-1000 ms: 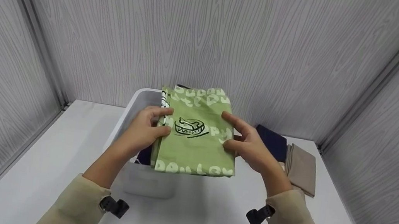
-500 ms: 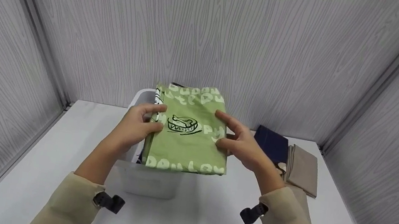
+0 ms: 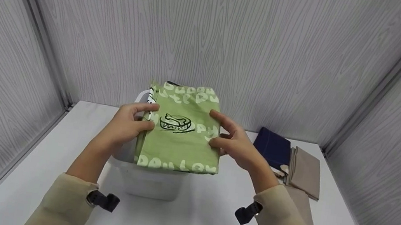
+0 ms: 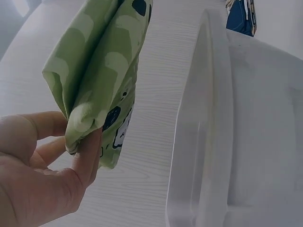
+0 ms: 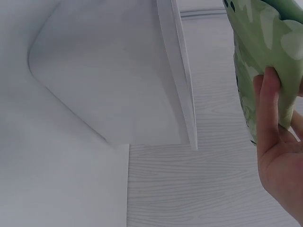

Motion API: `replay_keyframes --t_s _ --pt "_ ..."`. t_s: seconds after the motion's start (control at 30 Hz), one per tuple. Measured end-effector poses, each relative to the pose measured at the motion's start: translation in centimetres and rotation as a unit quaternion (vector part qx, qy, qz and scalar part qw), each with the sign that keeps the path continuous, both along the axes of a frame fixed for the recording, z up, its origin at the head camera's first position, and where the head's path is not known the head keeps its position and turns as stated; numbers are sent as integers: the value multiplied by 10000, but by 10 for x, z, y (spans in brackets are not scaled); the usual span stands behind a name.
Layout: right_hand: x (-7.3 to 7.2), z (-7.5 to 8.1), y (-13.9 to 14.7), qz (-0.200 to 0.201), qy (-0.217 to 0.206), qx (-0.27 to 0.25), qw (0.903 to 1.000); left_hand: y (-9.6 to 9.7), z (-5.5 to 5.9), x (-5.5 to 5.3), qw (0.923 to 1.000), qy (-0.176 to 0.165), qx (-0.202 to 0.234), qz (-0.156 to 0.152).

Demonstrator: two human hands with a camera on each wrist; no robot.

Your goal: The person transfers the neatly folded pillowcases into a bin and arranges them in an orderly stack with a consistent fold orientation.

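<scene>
A folded green cloth (image 3: 180, 147) with pale lettering and a drawing of a bone in a bowl is held up over the white plastic bin (image 3: 151, 184). My left hand (image 3: 125, 125) pinches its left edge, thumb on the near face. On the opposite edge, my right hand (image 3: 236, 143) grips it between thumb and fingers. The left wrist view shows thick folds of the green cloth (image 4: 102, 71) between the fingers, above the level of the bin's rim (image 4: 215, 118). Most of the bin's opening is hidden behind the cloth in the head view.
To the right on the white table (image 3: 208, 223) lie a folded navy cloth (image 3: 273, 148) and a folded beige cloth (image 3: 306, 172). Another beige cloth (image 3: 301, 205) lies nearer, partly behind the right sleeve. Grey wood-patterned walls (image 3: 210, 43) enclose the table at the back and sides.
Both hands have shifted left with the green cloth, bringing it further across the bin. Dark fabric that showed inside the bin is now covered from view. More of the navy cloth shows.
</scene>
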State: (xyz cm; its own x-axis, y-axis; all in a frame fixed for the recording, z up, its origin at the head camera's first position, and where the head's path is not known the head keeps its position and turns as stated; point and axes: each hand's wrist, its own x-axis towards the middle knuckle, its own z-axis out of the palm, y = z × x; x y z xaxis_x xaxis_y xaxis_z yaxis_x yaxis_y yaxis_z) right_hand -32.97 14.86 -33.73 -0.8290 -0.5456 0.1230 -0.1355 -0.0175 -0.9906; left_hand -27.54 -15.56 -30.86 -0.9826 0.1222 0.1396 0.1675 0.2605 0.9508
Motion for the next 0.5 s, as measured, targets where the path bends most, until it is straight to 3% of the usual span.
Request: replay_keyframes --t_s 0.5 --pt "-6 -2 -15 -46 -354 -48 9994 -18 -4 -2 9998 -189 5 69"
